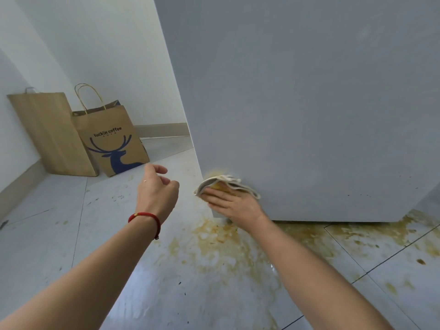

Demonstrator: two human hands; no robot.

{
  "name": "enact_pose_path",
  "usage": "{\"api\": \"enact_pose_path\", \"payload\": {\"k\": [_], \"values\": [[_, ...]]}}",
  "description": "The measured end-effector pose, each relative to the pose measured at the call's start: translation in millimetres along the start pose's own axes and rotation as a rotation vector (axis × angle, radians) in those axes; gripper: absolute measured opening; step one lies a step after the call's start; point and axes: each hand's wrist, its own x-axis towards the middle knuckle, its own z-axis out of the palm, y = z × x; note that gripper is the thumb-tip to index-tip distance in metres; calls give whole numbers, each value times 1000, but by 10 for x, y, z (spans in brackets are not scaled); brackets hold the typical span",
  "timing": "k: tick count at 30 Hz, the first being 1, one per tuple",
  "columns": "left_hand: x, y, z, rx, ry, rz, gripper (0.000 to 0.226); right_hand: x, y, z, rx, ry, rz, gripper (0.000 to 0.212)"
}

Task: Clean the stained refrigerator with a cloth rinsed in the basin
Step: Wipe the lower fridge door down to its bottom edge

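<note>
Right hand (234, 203) lies flat, fingers straight, pressing a folded cloth (226, 184) against the lower left corner of the refrigerator (309, 103) side panel, just above the floor (59, 234). Cloth is pale, layered in several folds, already yellow-brown where it meets the panel; a faint yellow smear shows on the panel just above its top edge. It looks thin, soft and limp, probably damp, so it should weigh almost nothing and take whatever shape the palm gives it. Best held as it is now: palm and spread fingers over the middle of the fold, loose edges trailing; a pinch at one corner would likely let the layers fall open. Panel reads as smooth, hard and rigid, so a wet cloth may slide easily and needs steady pressure. Left hand (157, 189) hangs in the air near the corner, fingers loosely curled, holding nothing; red bracelet (145, 216) on that wrist. Yellow-brown spill (226, 244) spreads over the tiles below. Two paper bags (78, 134) lean against the wall. No basin in view.
</note>
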Motion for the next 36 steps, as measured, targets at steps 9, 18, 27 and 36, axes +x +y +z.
{"api": "enact_pose_path", "payload": {"k": [9, 18, 27, 36], "values": [[-161, 176, 239, 3, -29, 132, 34, -749, 379, -254, 33, -12, 198, 63], [-596, 777, 801, -151, -156, 569, 38, -2573, 1264, -700, 89, 30, 1201, 86], [-567, 711, 740, 23, -329, 475, 45, -1181, 1233, -834, 1033, 830, 2478, 88], [-639, 679, 938, 96, -426, 422, 47, -2085, 1372, -557, 948, 669, 2389, 82]]}}
